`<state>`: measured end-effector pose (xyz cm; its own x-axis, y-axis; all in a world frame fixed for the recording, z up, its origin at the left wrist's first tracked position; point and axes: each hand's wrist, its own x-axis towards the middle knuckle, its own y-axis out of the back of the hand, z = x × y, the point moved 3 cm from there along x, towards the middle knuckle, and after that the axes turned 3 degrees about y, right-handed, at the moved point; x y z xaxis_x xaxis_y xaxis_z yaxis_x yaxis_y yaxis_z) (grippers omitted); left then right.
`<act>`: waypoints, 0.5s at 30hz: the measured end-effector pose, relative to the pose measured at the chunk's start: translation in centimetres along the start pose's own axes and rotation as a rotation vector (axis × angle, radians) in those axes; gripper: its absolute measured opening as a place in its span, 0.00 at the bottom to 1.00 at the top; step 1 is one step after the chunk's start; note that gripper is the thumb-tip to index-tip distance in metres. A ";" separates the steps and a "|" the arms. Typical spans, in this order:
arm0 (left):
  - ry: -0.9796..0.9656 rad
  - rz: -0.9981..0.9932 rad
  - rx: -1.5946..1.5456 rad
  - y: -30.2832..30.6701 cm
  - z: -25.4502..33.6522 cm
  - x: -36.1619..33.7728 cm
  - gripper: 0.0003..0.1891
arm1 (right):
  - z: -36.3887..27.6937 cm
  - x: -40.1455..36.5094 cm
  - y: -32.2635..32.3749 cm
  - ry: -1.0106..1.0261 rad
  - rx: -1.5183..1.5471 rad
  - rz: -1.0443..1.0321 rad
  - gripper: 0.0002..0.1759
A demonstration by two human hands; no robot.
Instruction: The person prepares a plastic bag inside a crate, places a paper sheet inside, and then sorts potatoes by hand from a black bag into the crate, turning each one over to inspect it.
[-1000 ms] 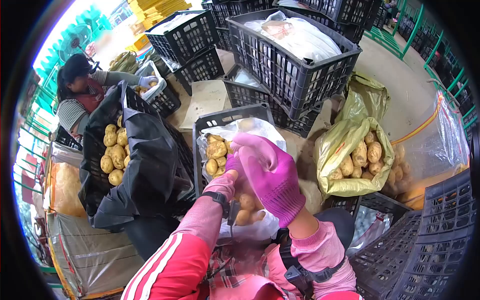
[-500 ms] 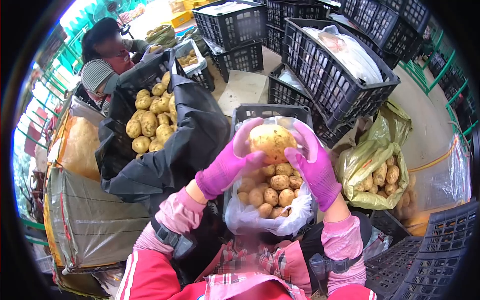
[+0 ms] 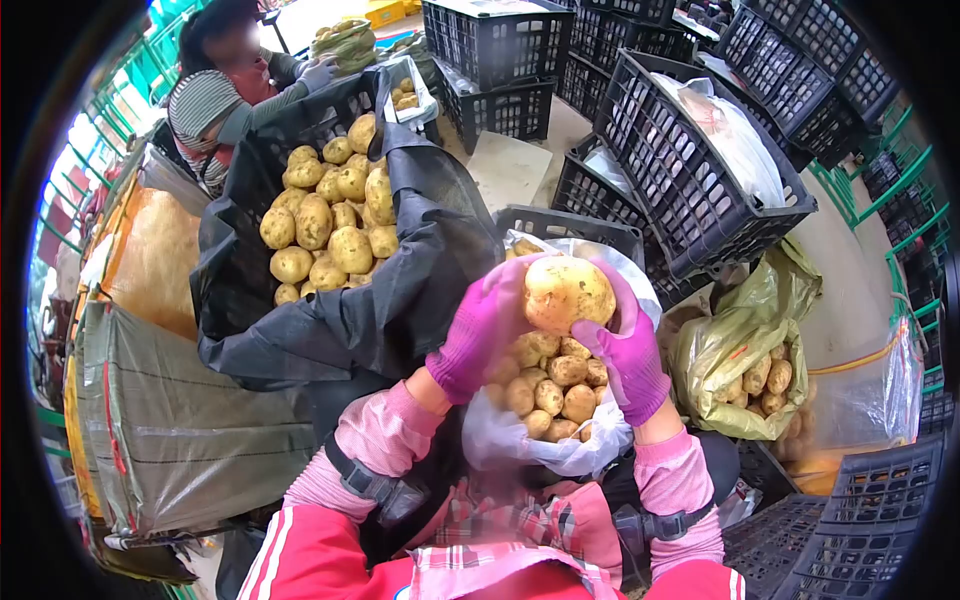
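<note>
A large pale potato is held up between my two gloved hands, above a crate lined with a clear plastic bag that holds several smaller potatoes. My left hand, in a pink-purple glove, is closed against the potato's left side, its fingers partly hidden. On the right side, my right hand curls round it, with the thumb at its lower edge. Left of my hands, a big container with a black cloth liner holds many loose potatoes.
A co-worker with grey gloves sits at the upper left. Black crates are stacked at the upper right. A green bag of potatoes stands to the right, and a wrapped bale is at the left. Empty crates lie lower right.
My hands and the large potato have shifted slightly right, and the potato is turned. The whole view has shifted a little. The co-worker's gloved hand no longer shows a potato.
</note>
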<state>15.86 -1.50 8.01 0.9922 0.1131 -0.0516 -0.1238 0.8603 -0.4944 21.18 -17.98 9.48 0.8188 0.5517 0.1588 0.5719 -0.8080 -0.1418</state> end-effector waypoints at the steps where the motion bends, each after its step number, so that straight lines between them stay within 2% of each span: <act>1: -0.012 0.027 0.148 -0.3 0.5 -0.3 0.30 | 0.2 -0.1 0.1 0.052 -0.129 0.020 0.47; 2: -0.023 0.053 0.296 -1.0 1.4 -0.7 0.30 | 0.5 -0.3 0.2 0.105 -0.260 0.040 0.46; 4: -0.235 0.057 0.644 -0.5 0.9 0.1 0.28 | 0.5 -0.8 -0.2 0.165 -0.478 0.063 0.46; 6: -0.303 -0.006 0.792 -0.2 0.8 0.4 0.26 | 0.5 -1.1 -0.4 0.272 -0.580 0.071 0.45; 9: -0.335 -0.072 0.860 0.3 1.0 0.4 0.22 | 0.1 -1.6 -0.3 0.372 -0.664 0.077 0.43; 10: -0.290 -0.057 0.845 0.4 0.8 0.3 0.22 | 0.0 -1.6 -0.1 0.403 -0.693 0.077 0.42; 13: -0.009 -0.007 0.369 0.6 -2.0 0.8 0.23 | -0.3 -1.4 0.5 0.586 -0.909 0.022 0.44; 14: -0.108 -0.011 0.566 0.2 -1.7 0.6 0.24 | -0.4 -1.4 0.5 0.658 -1.002 -0.010 0.45; 15: -0.086 0.039 0.584 0.2 -1.6 0.5 0.24 | -0.2 -1.4 0.4 0.536 -0.817 0.002 0.47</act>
<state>16.35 -2.07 6.53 0.9854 0.1690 0.0220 -0.1701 0.9831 0.0672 20.28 -19.14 9.43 0.5732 0.5457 0.6113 0.1942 -0.8152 0.5457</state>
